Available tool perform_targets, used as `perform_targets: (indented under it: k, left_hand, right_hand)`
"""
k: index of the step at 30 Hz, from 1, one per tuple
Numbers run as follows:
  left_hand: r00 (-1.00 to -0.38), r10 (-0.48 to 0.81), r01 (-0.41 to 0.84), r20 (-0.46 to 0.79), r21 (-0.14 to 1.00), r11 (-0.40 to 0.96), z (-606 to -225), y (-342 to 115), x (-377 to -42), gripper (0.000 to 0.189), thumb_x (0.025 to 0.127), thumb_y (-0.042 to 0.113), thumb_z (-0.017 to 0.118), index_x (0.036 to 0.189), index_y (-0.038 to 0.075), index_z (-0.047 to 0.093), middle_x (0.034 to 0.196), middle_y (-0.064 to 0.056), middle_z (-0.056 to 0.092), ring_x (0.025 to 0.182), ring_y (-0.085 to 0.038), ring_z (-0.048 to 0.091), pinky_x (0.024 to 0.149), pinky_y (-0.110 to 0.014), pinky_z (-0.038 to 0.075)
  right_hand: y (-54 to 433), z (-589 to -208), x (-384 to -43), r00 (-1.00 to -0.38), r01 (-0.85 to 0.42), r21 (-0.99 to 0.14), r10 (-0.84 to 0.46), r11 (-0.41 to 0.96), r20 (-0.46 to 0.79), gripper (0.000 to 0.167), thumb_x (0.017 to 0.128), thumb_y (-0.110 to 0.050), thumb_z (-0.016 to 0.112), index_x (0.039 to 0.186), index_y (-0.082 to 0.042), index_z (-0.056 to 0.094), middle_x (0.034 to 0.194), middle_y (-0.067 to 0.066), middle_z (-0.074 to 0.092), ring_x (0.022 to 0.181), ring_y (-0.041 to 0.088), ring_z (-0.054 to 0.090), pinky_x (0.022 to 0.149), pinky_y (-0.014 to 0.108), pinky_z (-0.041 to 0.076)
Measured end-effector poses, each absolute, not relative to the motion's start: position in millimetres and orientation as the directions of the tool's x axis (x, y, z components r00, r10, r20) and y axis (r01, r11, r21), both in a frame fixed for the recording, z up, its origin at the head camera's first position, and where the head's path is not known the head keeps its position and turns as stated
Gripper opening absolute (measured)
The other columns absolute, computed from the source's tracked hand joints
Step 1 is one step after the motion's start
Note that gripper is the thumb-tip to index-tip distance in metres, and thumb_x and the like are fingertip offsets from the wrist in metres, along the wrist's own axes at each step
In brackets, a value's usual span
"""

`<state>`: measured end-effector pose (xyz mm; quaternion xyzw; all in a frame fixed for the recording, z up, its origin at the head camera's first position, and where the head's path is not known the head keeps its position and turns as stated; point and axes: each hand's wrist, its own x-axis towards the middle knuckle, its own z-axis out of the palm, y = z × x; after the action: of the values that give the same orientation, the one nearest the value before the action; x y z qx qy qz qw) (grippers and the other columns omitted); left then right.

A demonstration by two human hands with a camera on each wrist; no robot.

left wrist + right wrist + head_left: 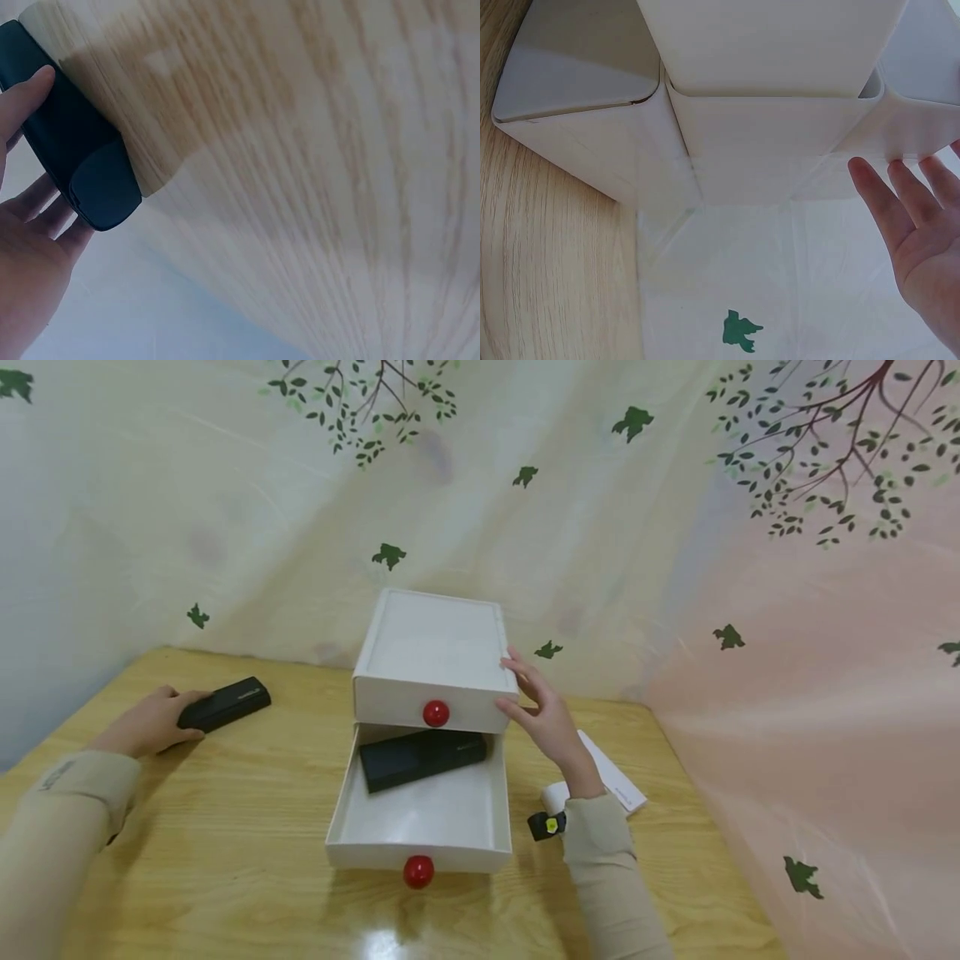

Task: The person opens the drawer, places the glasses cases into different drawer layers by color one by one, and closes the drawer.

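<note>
On the left of the table, my left hand (161, 720) holds a black glasses case (228, 703). In the left wrist view the thumb lies on one side of that case (82, 142) and the fingers on the other. A white two-drawer unit (442, 639) with red knobs stands in the middle. Its lower drawer (420, 827) is pulled out, with another black glasses case (423, 758) lying slanted toward the back. The upper drawer (393, 700) is closed. My right hand (551, 722) touches the unit's upper right side with spread fingers; they look fairly straight in the right wrist view.
A long white case-like object (611, 772) lies on the table (247, 827) to the right, partly hidden by my right wrist. Close to that wrist is a black piece (546, 825) with a yellow mark. Behind the table hangs a leaf-printed sheet (300, 543).
</note>
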<state>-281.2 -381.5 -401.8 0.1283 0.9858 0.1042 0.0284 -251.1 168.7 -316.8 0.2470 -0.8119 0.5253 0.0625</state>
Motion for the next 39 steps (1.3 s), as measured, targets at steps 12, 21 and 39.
perform_targets:
  k: [12,21,39]
  left_hand:
    - [-0.959,0.28,0.267,-0.035,0.209,0.941,-393,-370,-269,0.069,0.084,0.029,0.072,0.136,-0.006,0.044,0.116,-0.045,0.049,0.097,-0.054,0.056,0.07,-0.06,0.049]
    - [-0.929,0.368,0.368,0.029,0.161,0.916,-384,-355,-253,0.063,0.082,0.027,0.075,0.132,-0.003,0.052,0.107,-0.036,0.058,0.084,-0.039,0.063,0.063,-0.053,0.052]
    - [-0.839,0.499,0.53,0.219,0.117,0.84,-323,-295,-194,0.057,0.079,0.026,0.079,0.132,0.017,0.06,0.113,-0.014,0.059,0.069,-0.008,0.049,0.056,-0.025,0.039]
  right_hand:
    - [166,-315,-254,-0.858,-0.488,-0.814,-0.343,0.314,0.382,0.054,0.094,-0.01,0.063,0.145,-0.016,0.044,0.162,-0.003,0.022,0.144,0.034,0.032,0.099,0.053,0.048]
    - [161,-314,-258,-0.862,-0.477,-0.82,-0.35,0.315,0.367,0.055,0.094,-0.012,0.064,0.145,-0.018,0.044,0.162,-0.007,0.022,0.145,0.031,0.032,0.1,0.052,0.048]
    - [169,-317,-252,-0.871,-0.463,-0.828,-0.335,0.316,0.359,0.055,0.094,-0.013,0.063,0.145,-0.019,0.043,0.162,-0.009,0.022,0.145,0.031,0.031,0.1,0.051,0.047]
